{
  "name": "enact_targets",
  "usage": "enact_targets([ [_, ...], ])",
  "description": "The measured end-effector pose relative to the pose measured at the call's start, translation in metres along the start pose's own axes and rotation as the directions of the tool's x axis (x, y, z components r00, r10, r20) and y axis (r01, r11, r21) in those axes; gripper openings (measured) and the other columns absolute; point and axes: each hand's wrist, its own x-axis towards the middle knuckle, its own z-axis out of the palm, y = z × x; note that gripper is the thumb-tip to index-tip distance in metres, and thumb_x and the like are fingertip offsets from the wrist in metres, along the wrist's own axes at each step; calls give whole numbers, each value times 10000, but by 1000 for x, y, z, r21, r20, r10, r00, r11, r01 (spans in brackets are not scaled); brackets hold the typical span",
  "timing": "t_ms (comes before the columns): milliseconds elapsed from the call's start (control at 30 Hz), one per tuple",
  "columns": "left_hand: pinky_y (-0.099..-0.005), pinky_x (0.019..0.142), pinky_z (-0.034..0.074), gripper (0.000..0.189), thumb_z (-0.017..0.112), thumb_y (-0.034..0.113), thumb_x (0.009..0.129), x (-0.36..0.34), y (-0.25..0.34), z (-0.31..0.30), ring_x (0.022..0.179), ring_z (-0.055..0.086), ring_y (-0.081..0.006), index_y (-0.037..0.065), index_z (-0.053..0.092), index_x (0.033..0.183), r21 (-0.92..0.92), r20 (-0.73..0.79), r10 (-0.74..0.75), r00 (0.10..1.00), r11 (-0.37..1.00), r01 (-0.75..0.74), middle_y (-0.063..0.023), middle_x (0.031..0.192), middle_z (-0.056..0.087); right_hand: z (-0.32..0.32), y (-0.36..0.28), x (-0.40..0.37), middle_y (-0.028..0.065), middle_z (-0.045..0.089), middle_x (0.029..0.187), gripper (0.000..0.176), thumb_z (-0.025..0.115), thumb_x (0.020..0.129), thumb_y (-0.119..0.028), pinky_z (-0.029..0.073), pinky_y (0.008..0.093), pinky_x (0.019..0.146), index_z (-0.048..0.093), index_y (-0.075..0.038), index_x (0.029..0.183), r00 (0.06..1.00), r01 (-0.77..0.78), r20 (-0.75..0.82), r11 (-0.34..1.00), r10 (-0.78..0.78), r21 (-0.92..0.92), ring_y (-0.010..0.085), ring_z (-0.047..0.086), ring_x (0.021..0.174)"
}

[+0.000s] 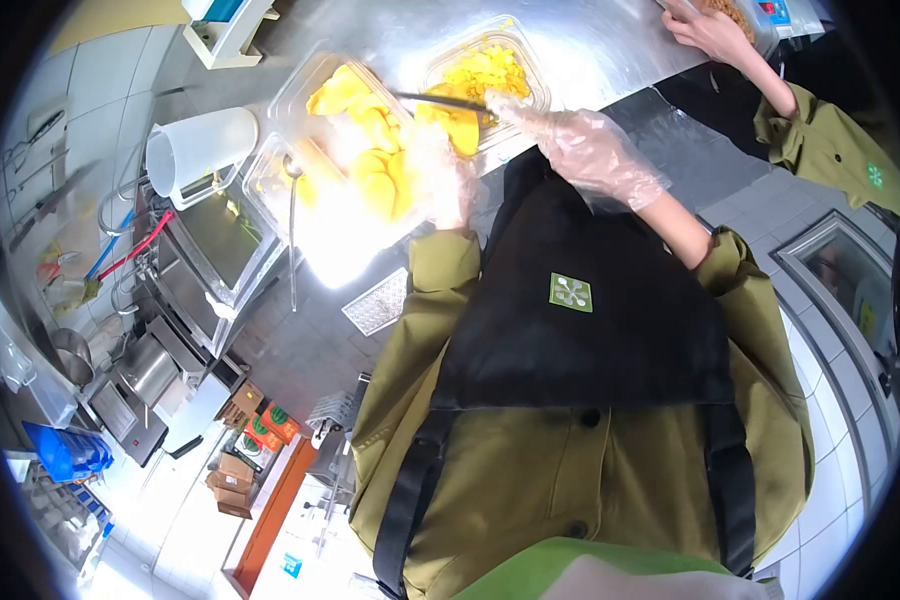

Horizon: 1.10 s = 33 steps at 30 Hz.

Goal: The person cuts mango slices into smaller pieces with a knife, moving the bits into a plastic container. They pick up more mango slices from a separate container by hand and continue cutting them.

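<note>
My right hand [595, 155], in a clear plastic glove, is closed around a knife [440, 101] whose dark, narrow blade points left. Beneath the blade, a yellow mango piece [455, 128] rests in my gloved left hand [450, 185], which glare partly washes out. Just beyond is a clear tub of chopped mango [490, 70]. Left of my hands, another clear container [315, 65] holds large peeled mango pieces [370, 120]. Strong glare hides part of the nearer container and its mango.
A steel counter [610, 40] runs along the top. A white pitcher [200, 150] lies at the left, near a long-handled spoon [292, 230]. At the upper right, another person's gloved hand [715, 35] touches a container of brown food [735, 15].
</note>
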Motion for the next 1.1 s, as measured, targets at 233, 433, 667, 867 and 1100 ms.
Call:
enact_targets([
  [233,-421,643,489,182,629,25,679,7,9,0,720,596,-356,64,588,852,-17,-290,46,956,998,-53,-157,775,596,8,11,-4,38,678,1056,465,469,920,-100,516,293,592,513,-249,1357,987,-142,85,987,135,81,197,662,716],
  [433,-426,679,493,147,569,92,822,16,-2,-15,780,613,-357,44,617,952,-583,0,-216,976,794,175,-178,851,626,11,16,-5,20,690,998,514,485,891,-107,533,290,621,464,-216,1393,985,-107,122,989,120,-101,205,653,695],
  [667,-441,771,486,315,483,294,929,84,-111,-41,871,636,-337,41,638,1037,160,-120,-37,992,986,56,-208,943,655,2,18,-11,86,660,766,505,507,877,-105,527,356,619,467,-156,1377,980,-82,159,969,121,-233,252,637,656],
  [867,-390,648,484,268,514,198,908,108,-114,-42,708,653,-268,25,677,783,42,-33,-188,982,981,190,-154,702,649,-18,11,3,181,640,792,482,547,901,-206,502,435,661,453,-105,1363,920,-255,263,954,290,-160,343,630,711],
  [1100,-426,783,479,277,505,297,928,58,57,-54,909,626,-312,67,636,1010,-621,-59,377,924,711,-330,-165,932,654,-16,17,23,215,625,777,435,581,891,-271,479,488,683,461,-71,1258,886,-279,326,941,329,-191,395,624,771],
])
